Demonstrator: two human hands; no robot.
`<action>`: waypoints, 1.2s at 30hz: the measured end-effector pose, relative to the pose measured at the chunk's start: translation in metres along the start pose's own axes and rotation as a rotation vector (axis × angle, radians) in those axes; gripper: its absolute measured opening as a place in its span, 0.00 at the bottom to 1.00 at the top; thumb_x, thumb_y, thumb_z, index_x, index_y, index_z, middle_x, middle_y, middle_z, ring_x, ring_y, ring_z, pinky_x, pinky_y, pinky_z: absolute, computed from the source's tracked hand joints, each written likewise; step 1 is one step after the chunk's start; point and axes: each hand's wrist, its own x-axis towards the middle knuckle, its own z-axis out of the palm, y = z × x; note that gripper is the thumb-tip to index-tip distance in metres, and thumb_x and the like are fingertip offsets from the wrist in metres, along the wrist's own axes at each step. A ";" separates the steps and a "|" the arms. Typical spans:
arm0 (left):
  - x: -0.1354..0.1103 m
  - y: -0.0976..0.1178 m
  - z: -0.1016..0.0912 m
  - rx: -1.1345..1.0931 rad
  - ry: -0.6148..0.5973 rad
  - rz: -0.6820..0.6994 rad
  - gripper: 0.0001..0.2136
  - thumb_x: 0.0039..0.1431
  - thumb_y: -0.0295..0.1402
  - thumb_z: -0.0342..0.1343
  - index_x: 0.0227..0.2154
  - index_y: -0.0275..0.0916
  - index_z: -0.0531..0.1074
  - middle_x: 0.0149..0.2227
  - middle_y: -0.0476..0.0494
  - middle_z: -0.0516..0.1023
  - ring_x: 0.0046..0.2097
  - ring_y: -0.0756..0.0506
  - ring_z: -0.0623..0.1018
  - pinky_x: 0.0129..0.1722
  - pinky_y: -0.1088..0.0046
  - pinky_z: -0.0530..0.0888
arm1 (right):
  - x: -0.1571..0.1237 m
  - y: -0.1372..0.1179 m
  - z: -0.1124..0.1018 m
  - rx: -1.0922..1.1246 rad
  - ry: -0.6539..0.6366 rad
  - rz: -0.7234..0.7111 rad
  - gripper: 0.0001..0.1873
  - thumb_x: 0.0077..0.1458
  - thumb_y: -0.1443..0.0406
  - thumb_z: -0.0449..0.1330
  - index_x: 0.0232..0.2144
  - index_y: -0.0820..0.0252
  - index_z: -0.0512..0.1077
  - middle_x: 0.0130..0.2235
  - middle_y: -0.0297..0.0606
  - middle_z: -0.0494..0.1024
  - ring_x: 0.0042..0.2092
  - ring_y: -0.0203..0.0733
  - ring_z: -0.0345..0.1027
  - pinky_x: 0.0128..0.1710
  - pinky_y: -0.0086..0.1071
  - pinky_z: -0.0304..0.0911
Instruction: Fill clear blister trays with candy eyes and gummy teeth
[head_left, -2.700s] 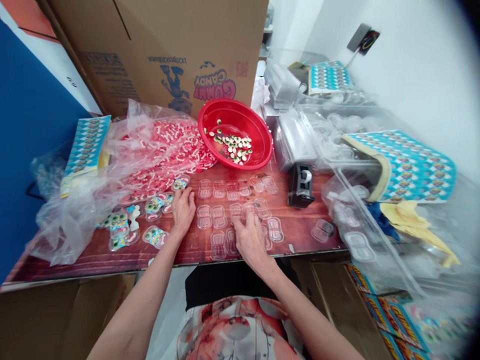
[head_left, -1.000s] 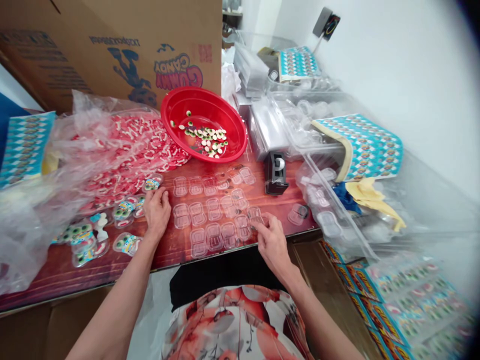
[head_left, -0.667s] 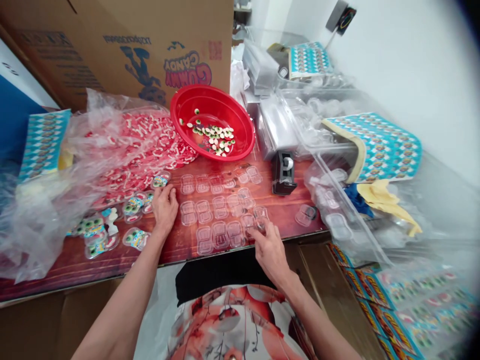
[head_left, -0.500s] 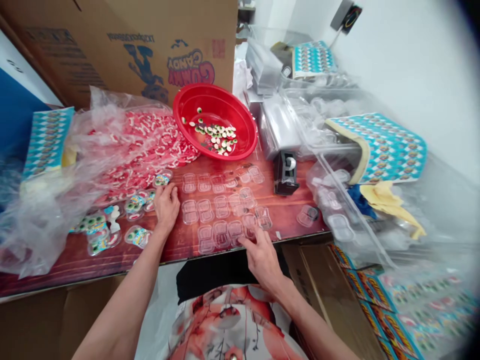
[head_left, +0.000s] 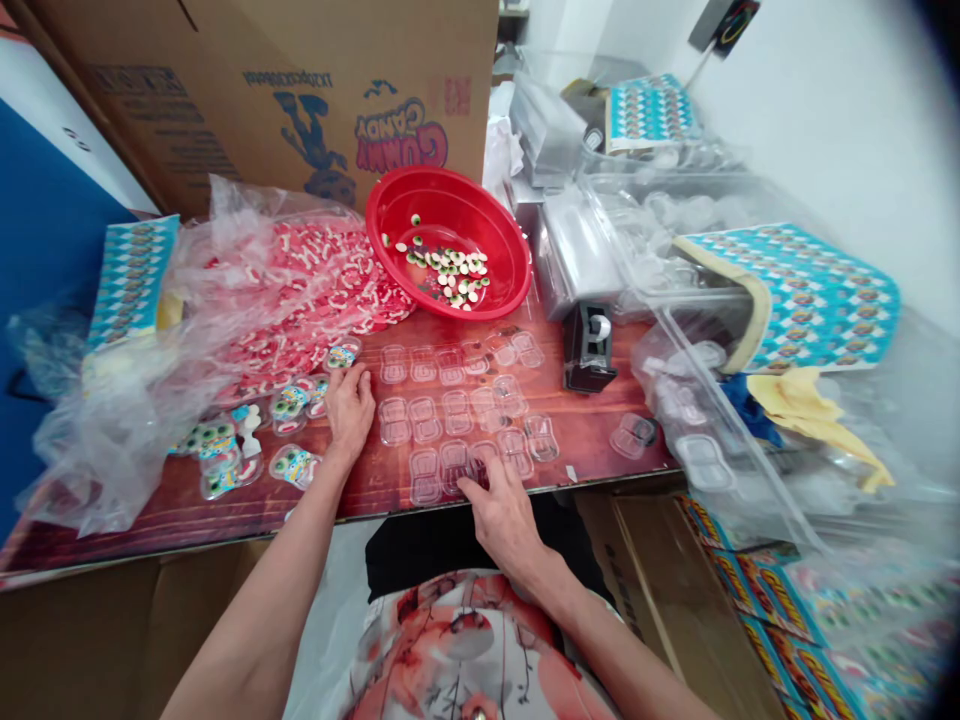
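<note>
Several clear plastic blister trays (head_left: 450, 405) lie in rows on the brown wood-patterned table (head_left: 375, 485). My right hand (head_left: 500, 510) rests at the table's near edge, fingers spread and pressing on the trays of the front row. My left hand (head_left: 349, 405) lies flat on the table just left of the trays, fingers stretched out, holding nothing. To its left sit filled packs (head_left: 292, 465) with eyeball candies and printed labels.
A red bowl (head_left: 495, 225) of eyeball gummies stands behind the trays, beside a plastic bag of red-and-white gummies (head_left: 300, 290). A black tape dispenser (head_left: 589, 350), clear bins (head_left: 697, 400), blue label sheets (head_left: 817, 300) and a large cardboard box (head_left: 300, 90) surround the work area.
My right hand has moved left along the front row of trays, from the right end to the middle, and lowered flat. My left hand has stayed put.
</note>
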 end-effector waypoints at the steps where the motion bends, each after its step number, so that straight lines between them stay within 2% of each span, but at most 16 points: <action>1: 0.000 0.001 -0.001 0.004 -0.004 -0.003 0.17 0.65 0.36 0.46 0.45 0.36 0.78 0.39 0.38 0.76 0.42 0.41 0.75 0.47 0.63 0.71 | 0.001 -0.001 0.001 0.006 -0.005 0.001 0.19 0.57 0.77 0.52 0.42 0.61 0.80 0.57 0.54 0.65 0.51 0.52 0.61 0.51 0.43 0.63; 8: 0.001 0.003 -0.004 -0.021 -0.019 -0.020 0.16 0.65 0.36 0.46 0.44 0.36 0.77 0.40 0.38 0.76 0.43 0.41 0.75 0.49 0.62 0.72 | 0.007 -0.016 0.001 0.005 -0.042 -0.028 0.21 0.56 0.76 0.53 0.47 0.57 0.78 0.57 0.52 0.66 0.47 0.51 0.62 0.49 0.45 0.62; 12: 0.000 0.005 -0.007 -0.052 0.048 0.014 0.17 0.65 0.38 0.46 0.43 0.35 0.77 0.40 0.36 0.76 0.44 0.40 0.76 0.49 0.59 0.72 | 0.011 -0.028 0.006 -0.043 -0.113 -0.114 0.16 0.58 0.73 0.55 0.44 0.57 0.77 0.55 0.50 0.68 0.44 0.49 0.61 0.44 0.41 0.63; 14: -0.001 0.006 -0.008 -0.065 0.104 0.040 0.17 0.65 0.38 0.47 0.43 0.35 0.77 0.40 0.36 0.75 0.43 0.39 0.76 0.48 0.58 0.72 | 0.013 -0.028 0.005 -0.049 -0.095 -0.116 0.14 0.59 0.72 0.55 0.43 0.56 0.77 0.54 0.48 0.69 0.44 0.48 0.61 0.43 0.39 0.62; 16: -0.002 0.007 -0.007 -0.073 0.087 0.067 0.17 0.65 0.39 0.47 0.44 0.36 0.77 0.40 0.36 0.75 0.42 0.39 0.76 0.47 0.57 0.73 | 0.015 -0.021 -0.002 -0.031 -0.028 -0.085 0.15 0.59 0.72 0.55 0.44 0.55 0.76 0.53 0.47 0.68 0.44 0.47 0.61 0.44 0.39 0.62; 19: -0.001 0.008 -0.004 -0.062 0.037 0.124 0.18 0.64 0.40 0.47 0.45 0.36 0.77 0.42 0.35 0.75 0.43 0.38 0.76 0.48 0.57 0.74 | 0.017 0.004 -0.022 0.010 0.120 0.024 0.17 0.58 0.74 0.54 0.46 0.56 0.76 0.52 0.46 0.69 0.45 0.47 0.61 0.46 0.38 0.61; 23: 0.006 0.013 0.002 -0.058 -0.031 0.150 0.18 0.64 0.41 0.45 0.46 0.38 0.75 0.42 0.36 0.75 0.44 0.37 0.76 0.49 0.56 0.74 | 0.013 0.064 -0.053 -0.072 0.300 0.301 0.17 0.59 0.74 0.52 0.45 0.59 0.76 0.47 0.46 0.72 0.44 0.46 0.62 0.46 0.38 0.60; 25: 0.011 0.018 0.004 -0.070 -0.056 0.156 0.17 0.64 0.42 0.45 0.45 0.39 0.75 0.41 0.37 0.75 0.44 0.37 0.76 0.49 0.55 0.74 | 0.005 0.095 -0.063 -0.228 0.325 0.475 0.15 0.59 0.72 0.54 0.45 0.61 0.76 0.45 0.48 0.72 0.42 0.47 0.63 0.44 0.39 0.59; 28: 0.017 0.025 0.008 -0.091 -0.078 0.174 0.15 0.62 0.41 0.46 0.44 0.45 0.74 0.39 0.42 0.75 0.43 0.37 0.76 0.49 0.53 0.75 | -0.008 0.128 -0.072 -0.435 0.271 0.676 0.14 0.58 0.67 0.60 0.48 0.62 0.75 0.46 0.52 0.71 0.41 0.49 0.63 0.41 0.40 0.59; 30: 0.020 0.029 0.008 -0.123 -0.091 0.182 0.13 0.61 0.41 0.47 0.44 0.51 0.73 0.36 0.47 0.74 0.41 0.37 0.75 0.48 0.50 0.75 | -0.014 0.140 -0.073 -0.486 0.213 0.724 0.17 0.57 0.64 0.63 0.50 0.60 0.74 0.47 0.53 0.69 0.41 0.50 0.63 0.40 0.40 0.59; 32: 0.022 0.033 0.005 -0.160 -0.095 0.190 0.12 0.61 0.42 0.47 0.44 0.55 0.73 0.36 0.49 0.74 0.41 0.36 0.76 0.48 0.47 0.75 | -0.016 0.146 -0.072 -0.475 0.165 0.717 0.16 0.58 0.64 0.62 0.49 0.57 0.75 0.48 0.53 0.68 0.40 0.48 0.64 0.40 0.40 0.59; 34: 0.021 0.040 -0.003 -0.169 -0.075 0.178 0.14 0.61 0.44 0.48 0.46 0.56 0.73 0.37 0.48 0.76 0.43 0.34 0.76 0.49 0.43 0.74 | -0.017 0.150 -0.071 -0.422 0.150 0.683 0.13 0.59 0.67 0.59 0.46 0.57 0.75 0.50 0.52 0.67 0.39 0.46 0.65 0.41 0.39 0.60; 36: 0.016 0.049 -0.013 -0.161 -0.063 0.139 0.15 0.62 0.45 0.47 0.47 0.54 0.75 0.40 0.46 0.77 0.44 0.33 0.76 0.50 0.42 0.73 | -0.018 0.153 -0.069 -0.336 0.195 0.654 0.12 0.59 0.70 0.56 0.44 0.60 0.74 0.52 0.53 0.66 0.40 0.45 0.66 0.42 0.39 0.62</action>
